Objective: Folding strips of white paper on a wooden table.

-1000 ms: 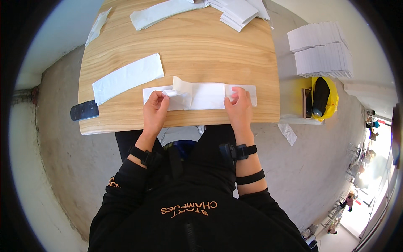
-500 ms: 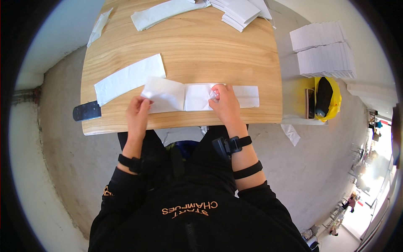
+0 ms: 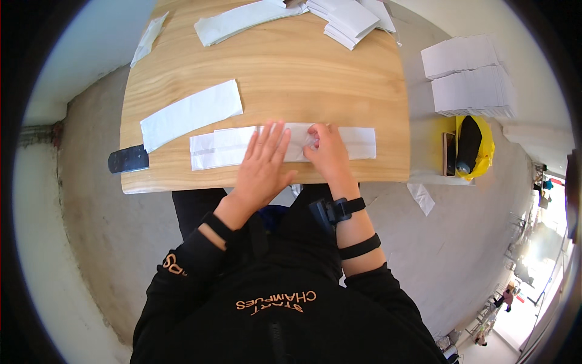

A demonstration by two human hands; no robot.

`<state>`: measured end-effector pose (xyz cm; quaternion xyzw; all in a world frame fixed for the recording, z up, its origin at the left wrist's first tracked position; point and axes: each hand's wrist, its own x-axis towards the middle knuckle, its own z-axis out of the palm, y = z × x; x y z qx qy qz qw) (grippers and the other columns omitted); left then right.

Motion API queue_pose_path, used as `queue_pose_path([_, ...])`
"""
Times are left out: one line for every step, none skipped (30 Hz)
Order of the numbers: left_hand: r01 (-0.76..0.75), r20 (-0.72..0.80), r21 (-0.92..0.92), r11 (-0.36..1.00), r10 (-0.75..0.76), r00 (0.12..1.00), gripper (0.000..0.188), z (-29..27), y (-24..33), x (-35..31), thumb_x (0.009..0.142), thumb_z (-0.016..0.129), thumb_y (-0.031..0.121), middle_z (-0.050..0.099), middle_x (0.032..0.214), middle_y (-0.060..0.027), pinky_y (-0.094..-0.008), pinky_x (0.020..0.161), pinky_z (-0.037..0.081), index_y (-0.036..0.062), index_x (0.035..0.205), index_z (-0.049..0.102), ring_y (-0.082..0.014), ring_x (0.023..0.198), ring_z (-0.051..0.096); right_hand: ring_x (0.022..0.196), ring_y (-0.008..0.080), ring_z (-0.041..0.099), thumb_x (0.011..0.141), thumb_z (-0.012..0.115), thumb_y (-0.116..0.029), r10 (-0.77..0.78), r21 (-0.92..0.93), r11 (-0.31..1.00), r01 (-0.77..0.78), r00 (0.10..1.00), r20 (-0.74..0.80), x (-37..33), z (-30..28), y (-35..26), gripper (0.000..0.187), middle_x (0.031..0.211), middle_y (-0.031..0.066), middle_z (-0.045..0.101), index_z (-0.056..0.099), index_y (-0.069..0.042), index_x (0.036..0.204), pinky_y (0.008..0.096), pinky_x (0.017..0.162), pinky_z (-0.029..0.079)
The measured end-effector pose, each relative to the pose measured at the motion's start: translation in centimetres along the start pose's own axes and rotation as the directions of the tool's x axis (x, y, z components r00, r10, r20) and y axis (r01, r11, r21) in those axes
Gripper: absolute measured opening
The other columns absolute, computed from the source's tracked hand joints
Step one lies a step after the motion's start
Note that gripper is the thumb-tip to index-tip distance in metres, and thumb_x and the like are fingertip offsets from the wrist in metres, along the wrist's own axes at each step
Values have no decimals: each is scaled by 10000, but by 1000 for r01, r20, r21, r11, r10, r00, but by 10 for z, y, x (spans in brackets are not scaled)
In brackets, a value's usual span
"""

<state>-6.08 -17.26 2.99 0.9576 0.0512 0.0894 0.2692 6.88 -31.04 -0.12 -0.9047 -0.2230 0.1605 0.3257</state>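
Note:
A long white flat strip [image 3: 221, 149], like a folded paper or film sleeve, lies along the table's near edge. My left hand [image 3: 260, 162] rests on its middle with the palm down and fingers stretched out. Just to the right, the fingers of my right hand [image 3: 329, 153] are pinched together over the strip. A small shiny, crumpled bit shows at those fingertips, too small to name. Beyond my left hand a second white strip [image 3: 193, 115] lies at a slant, touching nothing held.
A dark flat device [image 3: 128, 159] overhangs the wooden table's [image 3: 291, 73] left edge. More white strips [image 3: 245, 23] and folded white sheets [image 3: 351, 24] lie at the far side. On the right stand white stacks [image 3: 470, 79] and a yellow bag [image 3: 485, 148].
My left hand has let go of the lifted left flap and moved right, flattening onto the strip. That flap now lies down. My right hand stays pinched in place.

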Motion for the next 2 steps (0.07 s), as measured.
queue_pose_path([-41,43,33,999,40,998,862,10,-3,5,797,724,299,195,1553,-184,-499,1156,191,62,1480,255,-414,1422,198,834,194,608,725,714,-95,-4,10,1000,4,1000,19,1,-1,0,332,1007,68,540,581,-117,1028,335,735,521])
queue_pose_path([-88,92,60,994,82,992,916,20,-4,10,800,717,400,162,1573,-161,-503,1164,168,74,1498,220,-408,1428,189,837,196,608,726,718,-103,-1,20,1000,0,999,36,0,0,0,336,1016,70,541,582,-117,1032,334,740,523])
